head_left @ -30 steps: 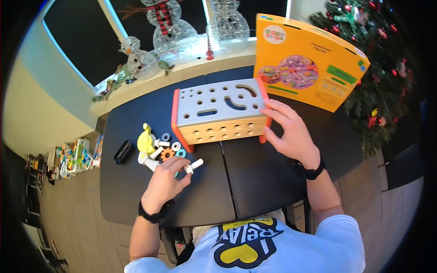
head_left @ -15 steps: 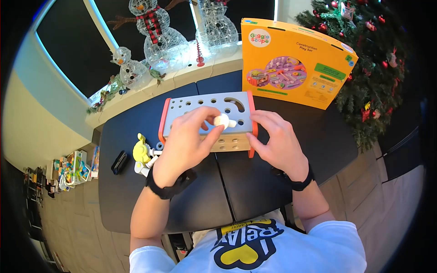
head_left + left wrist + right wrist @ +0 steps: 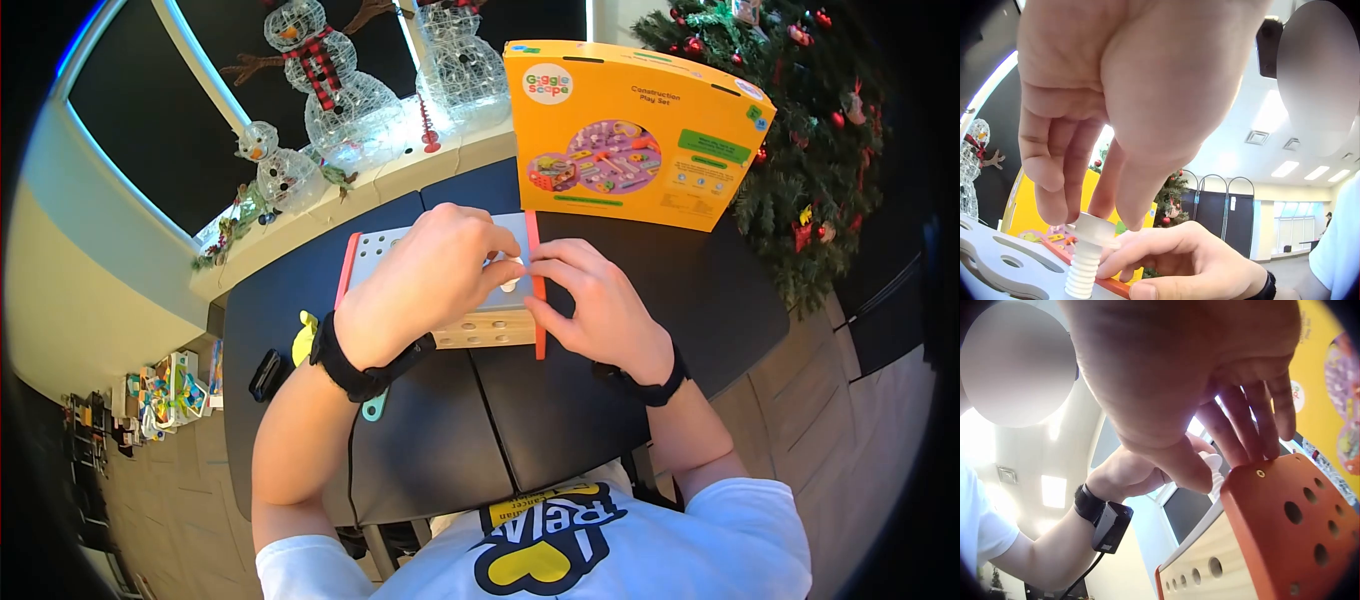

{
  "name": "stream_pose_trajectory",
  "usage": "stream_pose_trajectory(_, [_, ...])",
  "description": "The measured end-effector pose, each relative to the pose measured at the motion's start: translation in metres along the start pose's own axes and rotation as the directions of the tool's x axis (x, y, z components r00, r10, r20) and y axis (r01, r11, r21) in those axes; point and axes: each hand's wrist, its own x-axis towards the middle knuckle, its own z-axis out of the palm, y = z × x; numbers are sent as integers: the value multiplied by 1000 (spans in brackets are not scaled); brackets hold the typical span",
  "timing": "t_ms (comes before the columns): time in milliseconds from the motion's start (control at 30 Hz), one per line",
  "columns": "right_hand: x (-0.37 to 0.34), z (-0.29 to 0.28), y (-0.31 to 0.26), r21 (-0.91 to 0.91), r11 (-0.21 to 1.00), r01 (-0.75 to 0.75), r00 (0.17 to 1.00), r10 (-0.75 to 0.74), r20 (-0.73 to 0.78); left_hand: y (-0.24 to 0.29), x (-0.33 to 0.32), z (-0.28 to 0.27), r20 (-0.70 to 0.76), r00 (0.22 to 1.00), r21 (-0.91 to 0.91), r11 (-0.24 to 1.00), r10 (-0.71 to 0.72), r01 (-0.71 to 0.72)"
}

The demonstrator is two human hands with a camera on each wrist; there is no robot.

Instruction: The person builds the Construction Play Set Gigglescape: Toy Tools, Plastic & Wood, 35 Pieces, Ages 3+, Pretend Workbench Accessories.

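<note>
In the head view, my left hand [image 3: 430, 280] is over the right part of a toy workbench, whose grey top [image 3: 385, 247] is full of holes and curved slots. Its thumb and fingertips pinch the head of a white toy bolt [image 3: 1085, 265]. The bolt's threaded shank points down, close over the top by the red end panel [image 3: 1279, 519]; its tip is out of sight. My right hand [image 3: 600, 305] lies at that panel, fingertips on its upper edge and thumb near the front corner, right by the bolt.
Left of the workbench are a yellow toy piece [image 3: 304, 338] and a dark case [image 3: 268, 376]; my left forearm covers other parts. A teal toy piece [image 3: 374, 406] shows beside that wrist. Behind stands a yellow play-set box [image 3: 640, 130], with a decorated tree [image 3: 810, 180] to the right.
My left hand has carried the white bolt from the pile of parts at left to the workbench's right end, turning its shank downward. My right hand has stayed at the red panel.
</note>
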Motion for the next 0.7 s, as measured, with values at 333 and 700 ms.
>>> stream_pose_trajectory(333, [7,1,29,4,992,124,987,-124,106,-2,4,-5,35,999,-41,998,40,-39])
stream_pose_trajectory(700, [5,9,46,-34,976,215,960,-205,188,-11,6,1,-65,949,36,951,310,-308])
